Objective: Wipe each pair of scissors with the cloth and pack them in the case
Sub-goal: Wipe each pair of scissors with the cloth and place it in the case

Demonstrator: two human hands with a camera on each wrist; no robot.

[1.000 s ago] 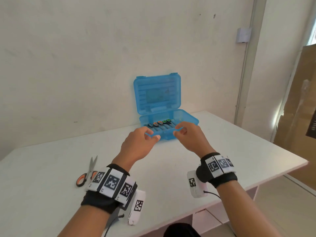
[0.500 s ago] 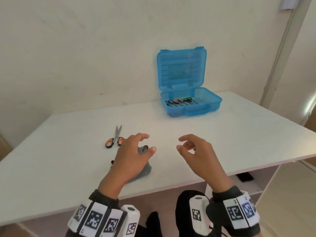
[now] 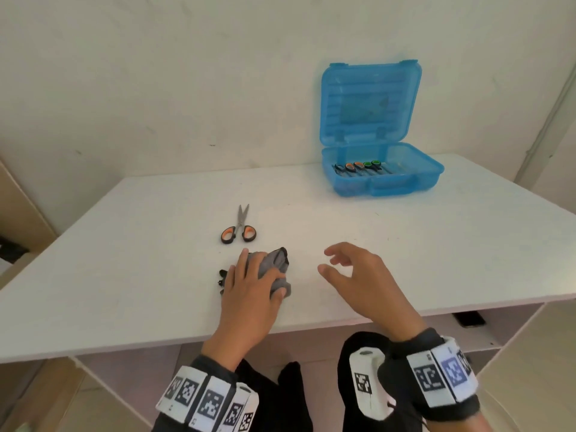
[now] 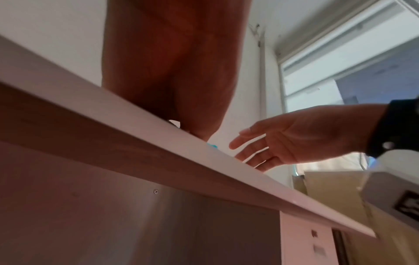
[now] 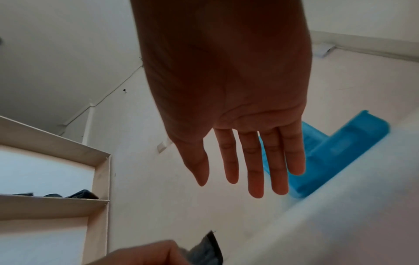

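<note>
The grey cloth (image 3: 276, 263) lies bunched near the table's front edge, and my left hand (image 3: 260, 277) is down on it, with fingers over the top and thumb curled round its near side. A small dark bit (image 3: 222, 278) peeks out left of that hand; what it is cannot be told. Orange-handled scissors (image 3: 238, 231) lie closed just beyond the cloth, blades pointing away. My right hand (image 3: 335, 265) hovers empty to the right, its fingers (image 5: 254, 161) straight. The blue case (image 3: 386, 182) stands open at the back right with several scissors (image 3: 358, 166) inside.
The white table (image 3: 436, 260) backs onto a wall, and its front edge (image 4: 204, 156) runs just under my wrists. A shelf unit (image 5: 99, 179) stands off to the left. A cardboard box (image 4: 335, 190) sits beyond the table's right end.
Both hands have pulled back from the case to the table's near edge. My left hand has dropped onto the cloth and closed round it. The right hand stays empty.
</note>
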